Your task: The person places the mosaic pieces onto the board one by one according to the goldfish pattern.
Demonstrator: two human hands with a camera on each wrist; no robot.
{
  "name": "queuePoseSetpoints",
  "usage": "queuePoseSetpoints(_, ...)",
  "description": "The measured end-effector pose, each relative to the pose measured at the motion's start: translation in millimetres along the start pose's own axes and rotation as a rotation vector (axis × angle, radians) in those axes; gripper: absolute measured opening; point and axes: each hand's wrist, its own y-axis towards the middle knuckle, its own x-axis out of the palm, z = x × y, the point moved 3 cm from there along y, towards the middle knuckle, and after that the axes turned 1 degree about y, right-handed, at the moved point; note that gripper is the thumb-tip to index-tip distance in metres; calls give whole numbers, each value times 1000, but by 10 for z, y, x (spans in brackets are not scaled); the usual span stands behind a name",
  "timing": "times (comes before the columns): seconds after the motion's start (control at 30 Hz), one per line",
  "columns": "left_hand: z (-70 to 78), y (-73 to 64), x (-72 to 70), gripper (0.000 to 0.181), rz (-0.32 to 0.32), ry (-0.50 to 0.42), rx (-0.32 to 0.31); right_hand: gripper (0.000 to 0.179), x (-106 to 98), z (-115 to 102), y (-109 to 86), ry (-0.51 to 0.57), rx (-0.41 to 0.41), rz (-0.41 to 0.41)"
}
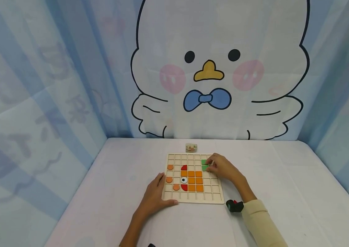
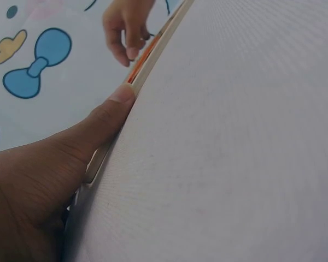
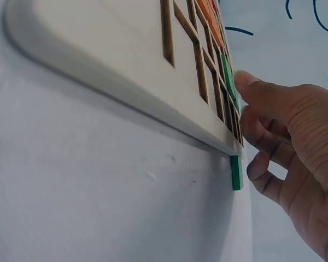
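Observation:
A light wooden grid board (image 1: 193, 201) lies flat on the table. My left hand (image 1: 155, 195) rests at its near left corner, fingers along the left side, thumb (image 2: 106, 117) against the near edge. My right hand (image 1: 224, 167) is over the board's right side, its thumb at a green tile (image 3: 228, 76) in the grid. Nothing is visible between thumb and fingers. Another green piece (image 3: 236, 172) shows past the board's edge, below the little finger. Orange squares (image 1: 191, 180), red pieces (image 1: 184, 187) and a round eye piece (image 1: 184, 180) sit in the cells.
Orange discs (image 1: 176, 187) sit in the board's left cells. A small patterned card or block (image 1: 191, 148) lies behind the board. A black device (image 1: 234, 206) is by the right wrist. A printed curtain (image 1: 205, 120) closes off the back of the white table (image 1: 193, 226).

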Motion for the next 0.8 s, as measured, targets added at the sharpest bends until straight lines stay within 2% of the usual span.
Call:
queuePoseSetpoints(0.2, -1, 7, -5, 122, -4, 0, 4, 17, -81, 97, -53, -11, 43, 45)
queuePoseSetpoints(0.53, 11, 3, -19, 121, -4, 13, -4, 25, -140, 261, -156, -115, 164, 112)
queuePoseSetpoints(0.8, 20, -5, -16, 121, -9, 2, -16, 23, -156, 339, -163, -134, 201, 71)
